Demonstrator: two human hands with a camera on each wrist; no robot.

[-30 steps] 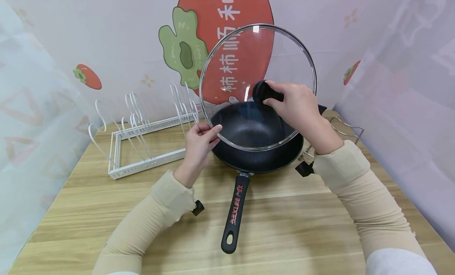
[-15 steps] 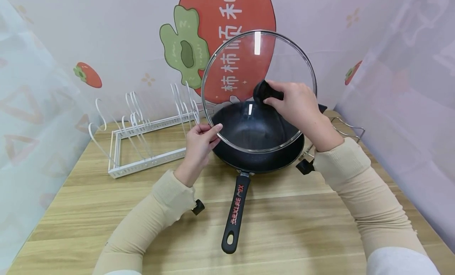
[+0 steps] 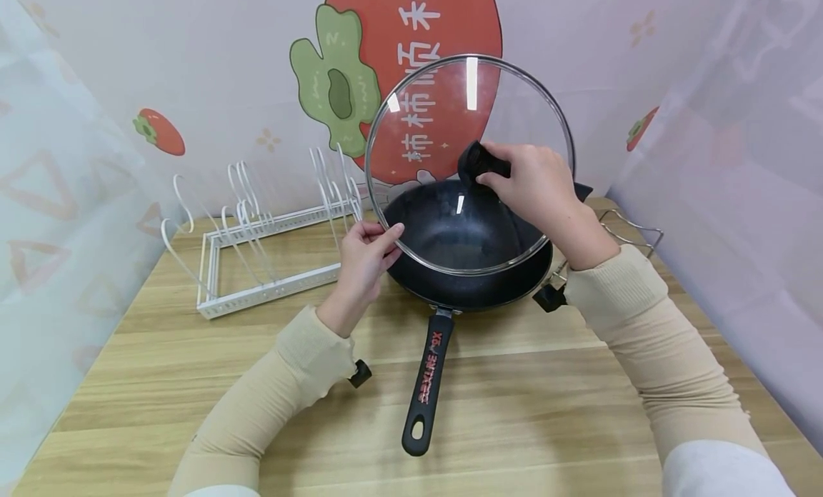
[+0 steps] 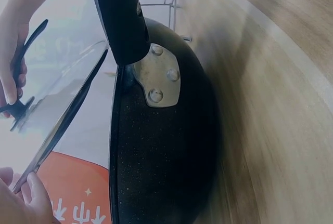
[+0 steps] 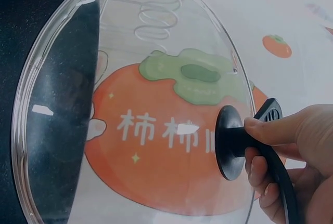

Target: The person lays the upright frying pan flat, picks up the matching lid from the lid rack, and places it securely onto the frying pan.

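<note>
A round glass lid with a metal rim is held tilted up over a black wok. My right hand grips the lid's black handle, thumb on one side and fingers curled round the other. At the lid's lower left rim, my left hand pinches the edge between thumb and fingers. In the left wrist view the lid's rim stands apart from the wok's rim, with the left fingertips on it. The wok's long handle points toward me.
A white metal rack with upright wire loops stands on the wooden table at the left. Behind the right forearm is a bent-wire stand. A printed cloth wall closes off the back.
The lid has tilted slightly, its top edge a little lower and its light reflections shifted. Both hands keep their hold, and the wok stays in place.
</note>
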